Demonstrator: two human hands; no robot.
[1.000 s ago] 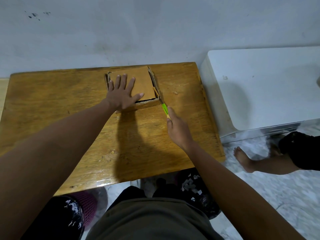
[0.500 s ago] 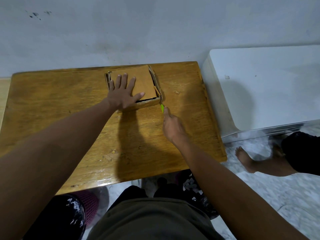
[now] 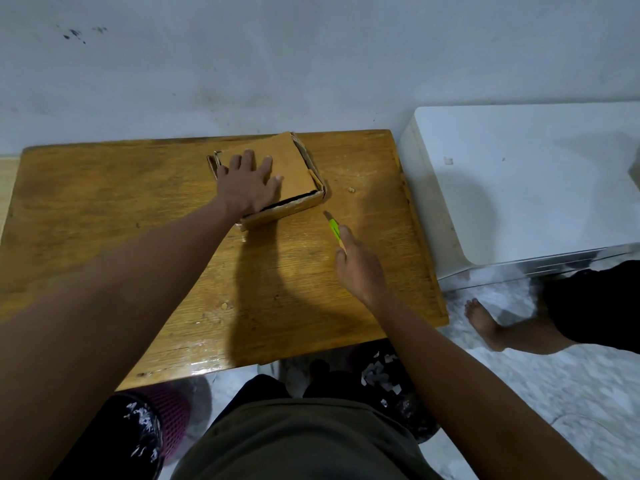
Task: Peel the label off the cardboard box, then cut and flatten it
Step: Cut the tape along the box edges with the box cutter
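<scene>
Both hands work: the left hand (image 3: 250, 183), spread flat, presses the cardboard box (image 3: 277, 181) at upper centre; the right hand (image 3: 360, 268), gripping a green utility knife (image 3: 334, 230), has withdrawn from its corner, so one cut seems finished.

The shallow brown cardboard box (image 3: 277, 181) lay flat at the far middle of the counter (image 3: 104, 209), its top panel sunk inside the walls, a dark gap along the near edge, the near-right corner split open.
</scene>
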